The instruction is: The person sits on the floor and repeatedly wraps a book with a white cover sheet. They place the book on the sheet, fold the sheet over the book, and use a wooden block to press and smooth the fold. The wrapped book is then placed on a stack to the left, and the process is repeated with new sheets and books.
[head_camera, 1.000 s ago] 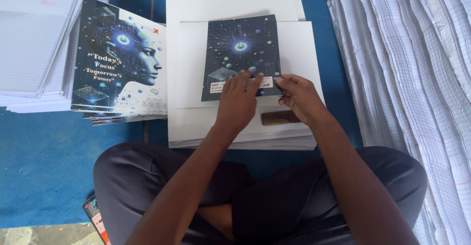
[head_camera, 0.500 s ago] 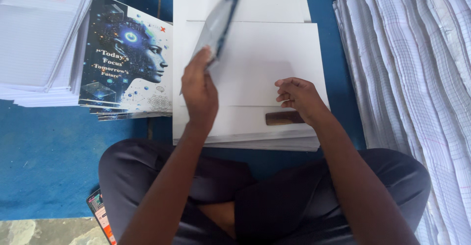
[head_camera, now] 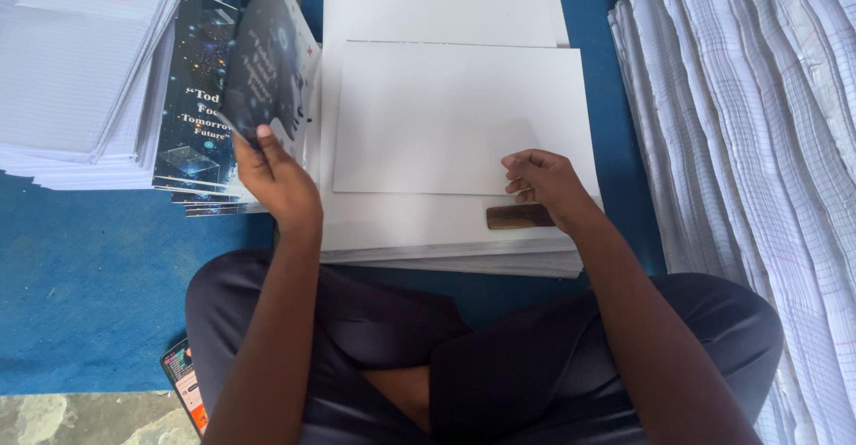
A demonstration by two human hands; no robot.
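Head view: my left hand (head_camera: 278,182) is pinched on the lower edge of a dark printed cover (head_camera: 267,61), held tilted, long axis running up & away from the hand, over the stack of same covers (head_camera: 192,115) just to its left. My right hand (head_camera: 544,182) rests loosely curled, gripping nothing, on the white sheet stack (head_camera: 446,115), fingertips on the top sheet, a brown wooden block (head_camera: 520,217) touching just below it. Left hand is nearer the cover pile; white stack sits between both hands. Ruled paper piles (head_camera: 758,142) lie right of the right hand.
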